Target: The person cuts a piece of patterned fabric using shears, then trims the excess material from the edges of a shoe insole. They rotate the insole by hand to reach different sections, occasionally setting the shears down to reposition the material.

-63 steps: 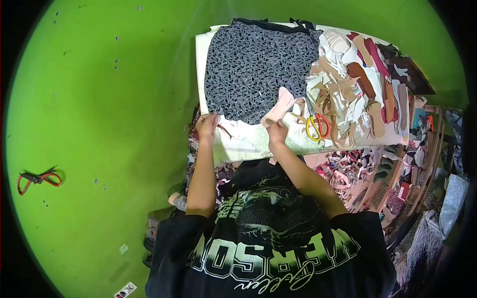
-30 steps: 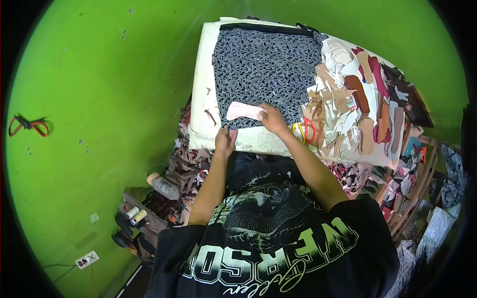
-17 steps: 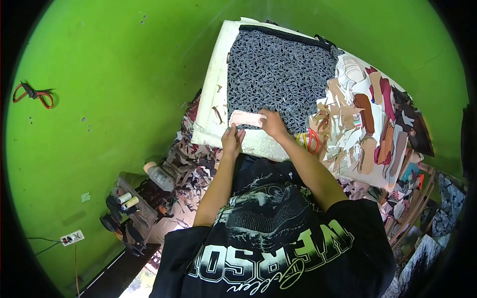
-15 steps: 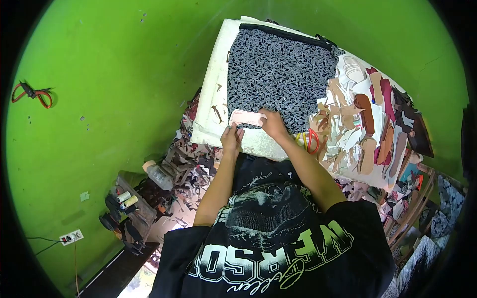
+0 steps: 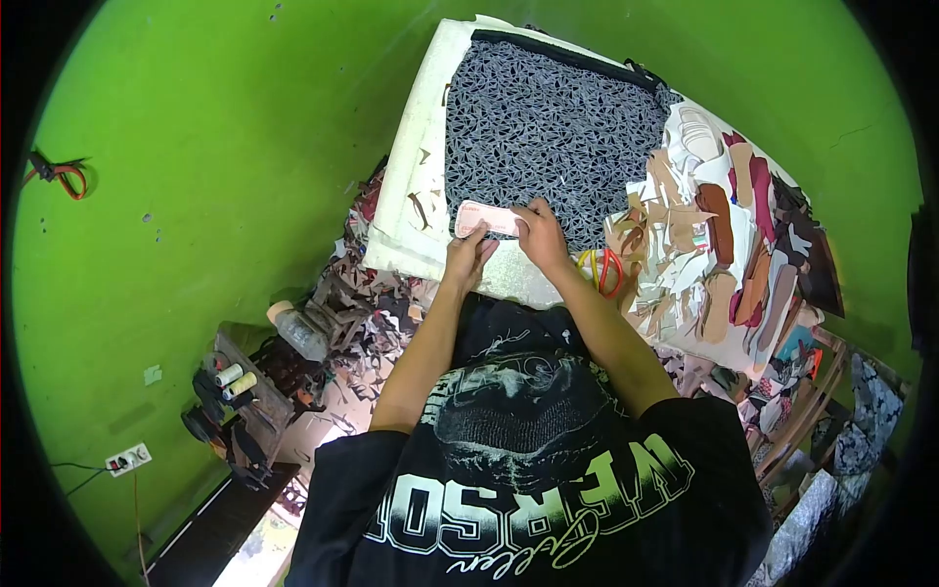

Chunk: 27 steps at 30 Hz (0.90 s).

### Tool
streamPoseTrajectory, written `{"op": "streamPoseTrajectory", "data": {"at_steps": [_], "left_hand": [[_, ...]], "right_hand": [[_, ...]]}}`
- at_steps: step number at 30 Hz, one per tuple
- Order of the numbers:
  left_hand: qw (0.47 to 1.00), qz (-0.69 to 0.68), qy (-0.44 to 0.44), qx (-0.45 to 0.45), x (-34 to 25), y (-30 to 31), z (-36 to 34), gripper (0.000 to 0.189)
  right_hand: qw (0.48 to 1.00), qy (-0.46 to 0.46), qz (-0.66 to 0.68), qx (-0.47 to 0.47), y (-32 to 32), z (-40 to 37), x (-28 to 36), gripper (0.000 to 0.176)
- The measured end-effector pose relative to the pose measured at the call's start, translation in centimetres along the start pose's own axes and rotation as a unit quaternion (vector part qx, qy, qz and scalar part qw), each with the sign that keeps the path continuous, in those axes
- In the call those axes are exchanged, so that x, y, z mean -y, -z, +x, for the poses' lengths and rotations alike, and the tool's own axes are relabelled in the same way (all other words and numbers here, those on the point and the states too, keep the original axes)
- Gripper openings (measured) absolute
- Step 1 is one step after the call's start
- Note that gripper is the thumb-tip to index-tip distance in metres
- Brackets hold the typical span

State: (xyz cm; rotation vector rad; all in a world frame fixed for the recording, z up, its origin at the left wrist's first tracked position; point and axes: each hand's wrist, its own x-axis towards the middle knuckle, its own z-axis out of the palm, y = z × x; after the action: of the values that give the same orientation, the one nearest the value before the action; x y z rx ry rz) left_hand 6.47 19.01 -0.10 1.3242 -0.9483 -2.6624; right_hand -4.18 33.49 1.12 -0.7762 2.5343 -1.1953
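Near the center of the frame, the right hand (image 5: 544, 237) grips the right end of the pink piece (image 5: 487, 218), which lies over the lower edge of the patterned fabric (image 5: 553, 127). The left hand (image 5: 469, 260) has its thumb on the piece; whether its fingers close beneath cannot be told. Scissors with 2 handle loops, yellow and red (image 5: 611, 272), lie just right of the right hand, beside the scraps (image 5: 675, 235). At lower left, 2 thread spools (image 5: 235, 381) sit together.

Here we go: grey-and-black patterned fabric sheet (image 5: 553, 127) on the white flat table (image 5: 403, 210), pale pink sole-shaped piece (image 5: 473, 212) over the sheet's near left corner, red-and-yellow looped scissor handles (image 5: 619, 266) to its right, multicoloured flat cutouts (image 5: 719, 220) right of the sheet
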Motion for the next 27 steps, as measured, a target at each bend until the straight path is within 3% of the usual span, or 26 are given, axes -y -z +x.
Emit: {"op": "streamPoseTrajectory", "data": {"at_steps": [3,6,7,11,13,16,17,19,22,25,27], "left_hand": [[0.998,0.011,-0.061,0.013,0.4,-1.8,-0.4,0.035],[0.998,0.023,-0.055,0.003,1.2,-3.1,-0.3,0.03],[0.993,0.047,-0.11,0.019,1.2,-4.3,-1.0,0.034],[0.996,0.048,-0.052,0.046,2.4,-4.7,0.1,0.032],[0.995,0.047,-0.074,0.043,3.4,-4.5,1.0,0.03],[0.992,0.066,-0.102,0.016,3.9,-4.9,1.1,0.029],[0.991,0.075,-0.112,0.003,3.8,-5.1,0.8,0.03],[0.989,0.09,-0.117,-0.018,3.9,-5.3,0.6,0.031],[0.982,0.142,-0.124,-0.034,3.8,-4.9,0.7,0.032],[0.977,0.165,-0.13,-0.025,3.9,-4.4,1.1,0.032],[0.981,0.154,-0.116,-0.011,3.8,-4.4,1.0,0.032]], "right_hand": [[0.999,0.013,0.025,-0.02,0.3,0.0,-0.4,0.025],[0.999,0.016,0.043,-0.022,0.5,0.0,-0.7,0.025],[0.998,0.016,0.053,-0.023,0.5,0.0,-0.7,0.026],[0.996,-0.005,0.084,-0.017,1.2,0.1,-0.8,0.023],[0.993,-0.02,0.11,-0.025,1.7,-0.3,-0.8,0.023],[0.994,0.061,0.004,-0.093,4.2,-1.2,-0.8,0.023],[0.993,0.044,0.017,-0.109,5.5,-1.9,-0.4,0.02],[0.996,-0.077,0.024,-0.046,7.8,-4.4,-1.1,0.031],[0.971,-0.175,-0.159,0.002,10.6,-8.4,-1.8,0.043],[0.963,-0.153,-0.22,0.002,10.8,-11.3,-3.0,0.039],[0.966,-0.139,-0.219,-0.01,9.9,-12.0,-4.3,0.048]]}}
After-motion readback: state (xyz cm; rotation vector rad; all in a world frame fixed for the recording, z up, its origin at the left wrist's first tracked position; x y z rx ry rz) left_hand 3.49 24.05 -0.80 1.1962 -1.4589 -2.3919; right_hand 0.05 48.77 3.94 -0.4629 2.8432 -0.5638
